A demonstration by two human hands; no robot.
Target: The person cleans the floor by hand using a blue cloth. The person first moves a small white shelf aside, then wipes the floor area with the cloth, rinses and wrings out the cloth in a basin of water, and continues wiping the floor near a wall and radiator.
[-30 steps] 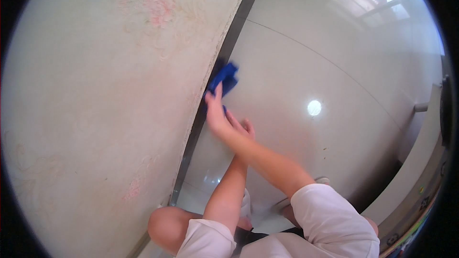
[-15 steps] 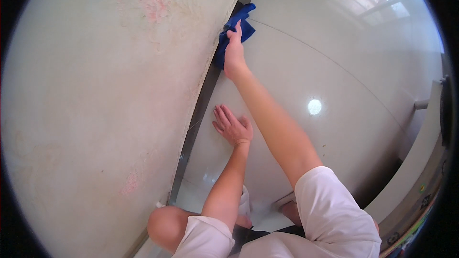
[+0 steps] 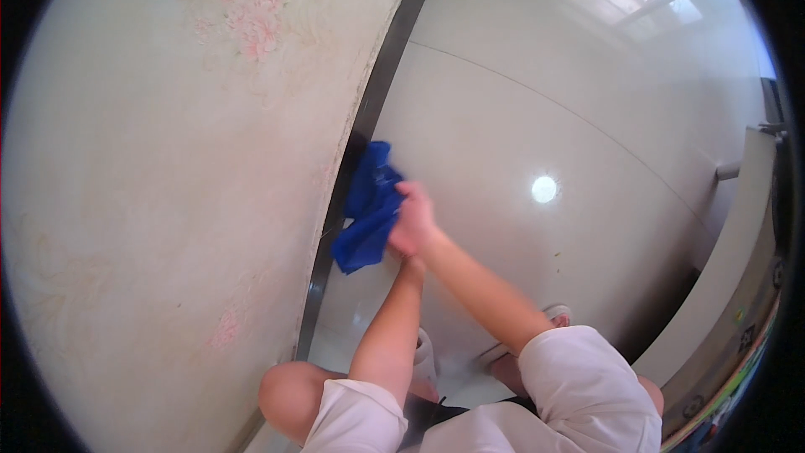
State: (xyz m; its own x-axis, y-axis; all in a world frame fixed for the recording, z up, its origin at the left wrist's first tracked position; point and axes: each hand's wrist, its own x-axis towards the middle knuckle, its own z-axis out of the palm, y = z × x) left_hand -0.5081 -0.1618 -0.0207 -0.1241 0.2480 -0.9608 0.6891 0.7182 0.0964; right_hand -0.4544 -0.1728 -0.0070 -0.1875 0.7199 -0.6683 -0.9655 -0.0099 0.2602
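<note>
A crumpled blue cloth [image 3: 370, 201] hangs from my right hand [image 3: 415, 220], whose fingers are closed on it. The cloth lies in front of the dark baseboard [image 3: 387, 75] at the foot of the papered wall, covering a stretch of it. My left hand [image 3: 399, 252] is beneath the right hand and the cloth, close to the floor. Only its wrist end shows, so its fingers are hidden. The right wrist crosses just above it.
Glossy pale floor tiles [image 3: 495, 134] with a thin joint line spread to the right. The wall [image 3: 168, 201] with faded pink flowers rises at left. A pale curved furniture edge [image 3: 713, 277] stands at right. My bent knee [image 3: 293, 398] is near the wall.
My right hand has drawn the blue cloth back along the baseboard toward me. The cloth now hangs more spread out and covers my left hand, which lay flat with fingers outstretched on the floor before.
</note>
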